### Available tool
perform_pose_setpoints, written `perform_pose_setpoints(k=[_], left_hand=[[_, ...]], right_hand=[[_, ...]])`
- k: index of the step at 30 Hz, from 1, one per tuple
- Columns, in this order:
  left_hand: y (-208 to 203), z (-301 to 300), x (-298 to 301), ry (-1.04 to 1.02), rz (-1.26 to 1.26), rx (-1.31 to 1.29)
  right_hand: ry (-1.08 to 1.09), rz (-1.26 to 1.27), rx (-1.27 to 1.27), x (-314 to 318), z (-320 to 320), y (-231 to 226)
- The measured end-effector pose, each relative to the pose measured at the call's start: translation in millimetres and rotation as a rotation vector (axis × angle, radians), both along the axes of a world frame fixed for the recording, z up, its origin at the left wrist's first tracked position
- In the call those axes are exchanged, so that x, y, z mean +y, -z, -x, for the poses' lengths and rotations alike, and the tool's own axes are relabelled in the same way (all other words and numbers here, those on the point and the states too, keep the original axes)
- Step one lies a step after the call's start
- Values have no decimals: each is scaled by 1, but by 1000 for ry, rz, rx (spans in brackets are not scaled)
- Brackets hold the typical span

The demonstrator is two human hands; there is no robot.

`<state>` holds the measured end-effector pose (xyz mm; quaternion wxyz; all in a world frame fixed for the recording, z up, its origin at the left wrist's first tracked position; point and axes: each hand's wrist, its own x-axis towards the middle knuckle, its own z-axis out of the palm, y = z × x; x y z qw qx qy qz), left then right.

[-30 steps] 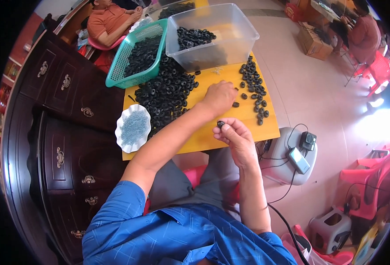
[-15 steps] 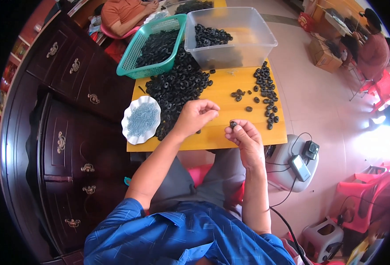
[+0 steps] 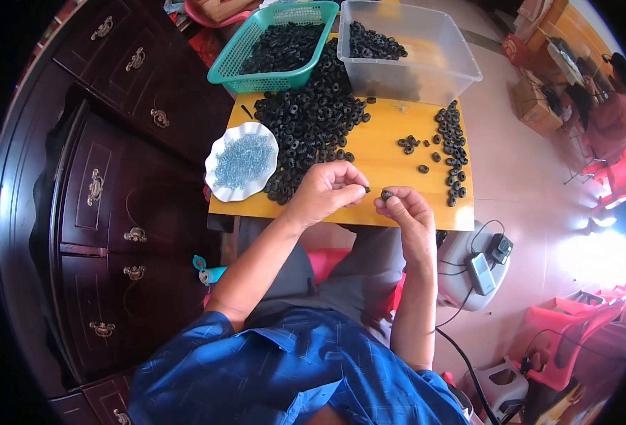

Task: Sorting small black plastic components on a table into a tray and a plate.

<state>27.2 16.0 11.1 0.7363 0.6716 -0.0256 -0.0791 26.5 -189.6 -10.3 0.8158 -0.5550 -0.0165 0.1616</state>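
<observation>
black ring [image 3: 387,195] pinched by right fingers [image 3: 396,207] | left fingers [image 3: 354,193] gripping small dark bit [image 3: 367,190] | loose pinch could drop either off desk's [image 3: 449,218] near edge

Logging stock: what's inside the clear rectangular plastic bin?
Small black ring-like parts, heaped toward the left of the clear rectangular plastic bin. Anything beneath their top layer is covered.

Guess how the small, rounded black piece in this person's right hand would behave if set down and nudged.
The small, rounded, plastic-looking black piece may roll, given its curved outline. It's probably light: a mere pinch of the right hand holds it. It seems stiff; its visible part shows no squashing.
</observation>
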Motion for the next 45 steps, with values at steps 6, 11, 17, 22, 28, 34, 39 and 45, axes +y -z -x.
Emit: perform_pose_setpoints(k=[6,11,17,22,28,34,39,45], left_hand=[[-4,2,-8,31,-5,0],[-3,2,-11,80,-22,9],[2,-1,-8,124,-108,-25],[14,0,-13,68,-200,-65],[4,-1,-11,103,-130,-27],[-4,-5,-13,88,-169,-219],[-24,7,-25,-24,-303,-310],[-21,12,-45,-171,-797,-767]], right_hand=[[-46,16,-40,1,1,3],[-73,-18,-82,1,1,5],[-79,107,-118,2,2,7],[-38,287,-143,6,3,10],[-39,264,-107,6,3,8],[-18,-26,-78,11,3,8],[-19,-189,56,5,1,5],[-4,-242,111,3,1,2]])
